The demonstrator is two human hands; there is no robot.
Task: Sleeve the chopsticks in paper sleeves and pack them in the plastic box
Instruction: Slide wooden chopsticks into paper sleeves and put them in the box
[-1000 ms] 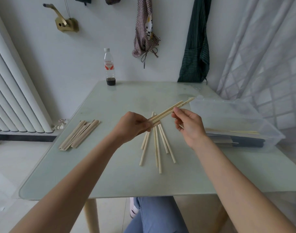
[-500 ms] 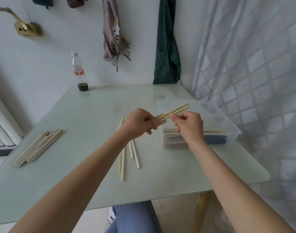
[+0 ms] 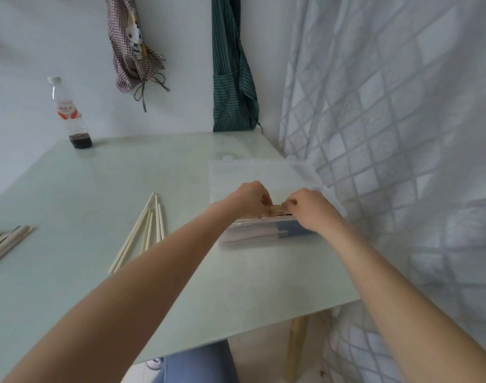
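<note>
- Head view: the left hand [image 3: 247, 199] and the right hand [image 3: 309, 210] are close together over the plastic box [image 3: 264, 175], which sits on the right side of the tabletop [image 3: 126, 172].
- Both hands have curled fingers, and each pinches one end of a sleeved pair of chopsticks [image 3: 277, 208]. Only a small tan bit of the pair shows between the hands.
- The pair is just above the near part of the box. It is hard to tell if it touches what is in there.
- Inside the box, more packed sleeves [image 3: 258, 234] lie flat, some pale and some dark blue.
- To the left of the box, a few loose chopsticks [image 3: 145, 230] lie on the tabletop with no paper on them.
- Far to the left, near the edge of the picture, sits a stack of empty paper sleeves [image 3: 7, 243].
- A bottle [image 3: 70, 114] with a little dark drink stands at the back, by the wall.
- What could go wrong: the pair might land crooked on the pile and stick up, if one hand lets go first.
- The chopsticks could slip out of the paper if the open end tips down.
- The box is close to the tabletop's right edge, so a hard push could make it slide that way.
</note>
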